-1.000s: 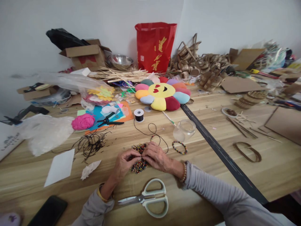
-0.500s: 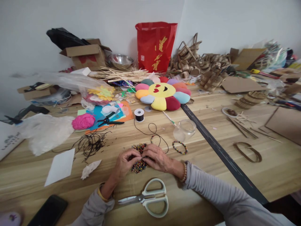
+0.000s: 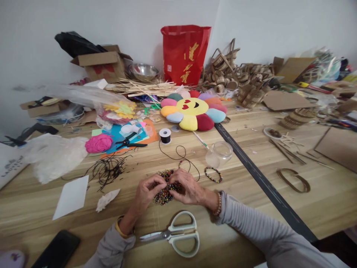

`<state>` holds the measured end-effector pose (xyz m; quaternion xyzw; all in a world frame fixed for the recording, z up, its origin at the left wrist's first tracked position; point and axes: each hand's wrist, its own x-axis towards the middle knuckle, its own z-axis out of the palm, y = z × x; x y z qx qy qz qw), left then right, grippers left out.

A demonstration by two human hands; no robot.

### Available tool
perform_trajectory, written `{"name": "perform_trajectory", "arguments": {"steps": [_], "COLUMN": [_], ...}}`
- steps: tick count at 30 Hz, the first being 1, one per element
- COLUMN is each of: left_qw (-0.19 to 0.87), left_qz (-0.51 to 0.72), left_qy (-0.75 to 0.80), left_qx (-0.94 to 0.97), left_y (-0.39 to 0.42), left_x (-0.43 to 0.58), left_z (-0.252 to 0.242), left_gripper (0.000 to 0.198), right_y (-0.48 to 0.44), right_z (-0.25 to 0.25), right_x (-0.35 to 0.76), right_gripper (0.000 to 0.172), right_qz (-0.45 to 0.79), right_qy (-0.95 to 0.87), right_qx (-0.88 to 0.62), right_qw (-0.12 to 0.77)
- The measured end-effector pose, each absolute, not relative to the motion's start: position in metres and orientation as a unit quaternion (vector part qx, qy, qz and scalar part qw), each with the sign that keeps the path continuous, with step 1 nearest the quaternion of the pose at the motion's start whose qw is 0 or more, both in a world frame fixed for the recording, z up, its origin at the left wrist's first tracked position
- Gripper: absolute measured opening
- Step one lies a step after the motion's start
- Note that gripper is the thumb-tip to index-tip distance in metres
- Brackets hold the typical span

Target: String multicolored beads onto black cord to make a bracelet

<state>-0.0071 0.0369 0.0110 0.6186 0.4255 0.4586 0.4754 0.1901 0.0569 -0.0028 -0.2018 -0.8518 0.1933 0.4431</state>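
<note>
My left hand [image 3: 149, 190] is over the left side of a pile of small multicoloured beads [image 3: 163, 198], thumb and forefinger pinched together. What lies in that pinch is too small to make out. Facing it from the right, my right hand [image 3: 187, 187] curves over the same pile, its thumb and forefinger apart. A thin black cord [image 3: 192, 163] runs from a white spool [image 3: 165, 136] in a loop towards my right hand, with a few beads [image 3: 180, 163] strung on it; the hand hides where it ends. A finished-looking bead bracelet [image 3: 213, 175] lies right of my right hand.
White-handled scissors [image 3: 184, 234] lie before my hands. A clear jar [image 3: 219, 154] stands beyond the bracelet. Black cord pieces [image 3: 110, 171], white paper [image 3: 71, 197] and a phone [image 3: 57, 250] are at left. Behind are a flower cushion [image 3: 193, 111] and a red bag [image 3: 185, 56].
My right thumb and forefinger have spread apart and drawn slightly away from my left fingertips, uncovering more beads. My left hand stays nearly in place, still pinched.
</note>
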Motion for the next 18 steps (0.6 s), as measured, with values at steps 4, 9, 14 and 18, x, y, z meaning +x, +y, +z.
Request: {"name": "perform_trajectory", "arguments": {"steps": [4, 9, 14, 18], "left_qw": [0.461, 0.414, 0.373, 0.341], "left_qz": [0.457, 0.448, 0.448, 0.441], "left_qy": [0.413, 0.430, 0.448, 0.462], "left_qx": [0.638, 0.666, 0.678, 0.689], "left_y": [0.037, 0.036, 0.037, 0.037], "left_x": [-0.005, -0.004, -0.003, -0.002], "left_z": [0.010, 0.007, 0.005, 0.006], "left_gripper": [0.013, 0.009, 0.008, 0.010], "right_y": [0.059, 0.060, 0.062, 0.062], "right_z": [-0.009, -0.013, -0.013, -0.014], "right_x": [0.189, 0.190, 0.191, 0.191], "right_gripper": [0.002, 0.007, 0.014, 0.015], "right_qz": [0.195, 0.180, 0.172, 0.175], "right_qy": [-0.854, -0.856, -0.860, -0.863], "right_qx": [-0.195, -0.209, -0.242, -0.250], "right_qw": [0.440, 0.438, 0.414, 0.403]}}
